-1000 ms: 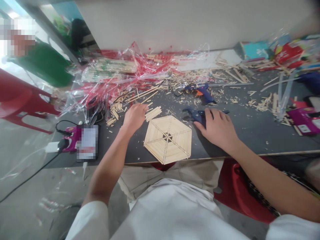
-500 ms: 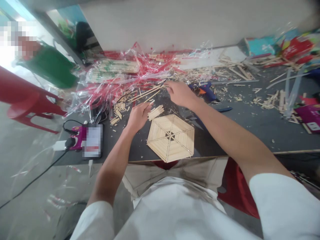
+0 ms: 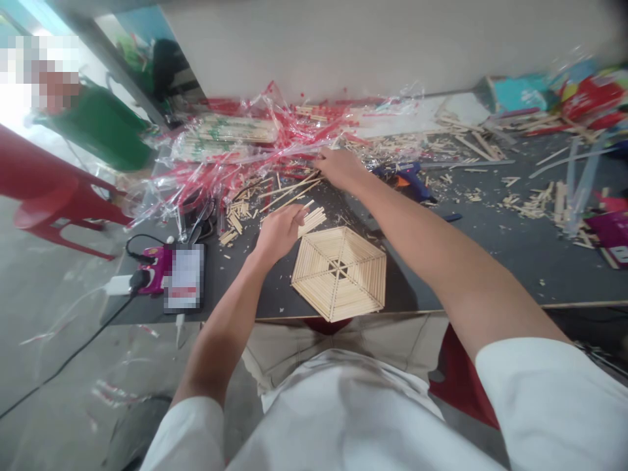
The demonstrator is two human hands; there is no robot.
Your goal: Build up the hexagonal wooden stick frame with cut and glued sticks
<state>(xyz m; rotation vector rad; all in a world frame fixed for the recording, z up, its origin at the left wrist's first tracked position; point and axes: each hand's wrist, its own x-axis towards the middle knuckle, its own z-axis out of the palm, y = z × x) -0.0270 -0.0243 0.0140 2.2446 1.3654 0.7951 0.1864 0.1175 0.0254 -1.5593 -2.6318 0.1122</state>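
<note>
A hexagonal panel of thin wooden sticks (image 3: 314, 281), with spokes and a small open centre, lies flat at the table's front edge. Just beyond its left corner is my left hand (image 3: 280, 230), fingers curled and closed around a short wooden stick (image 3: 307, 205) whose pale tip pokes out. A bundle of short sticks (image 3: 314, 221) lies beside those fingers. My right hand (image 3: 343, 169) reaches farther back, fingers bent together over the far ends of some longer loose sticks (image 3: 289, 191), beside the red plastic wrap. Its fingertips are partly hidden, so what they grip is unclear.
Crumpled red-and-clear plastic packaging (image 3: 294, 140) with stick packs spreads along the back. A blue glue gun (image 3: 417, 183) lies behind my right forearm. Stick scraps (image 3: 532, 203) litter the right. A phone (image 3: 184, 278) and purple power strip (image 3: 156, 271) sit left, near a red stool (image 3: 63, 203).
My right hand has shifted slightly left and back, toward the packaging. My left hand stays near the bundle, turned a little more over it. The view has shifted slightly.
</note>
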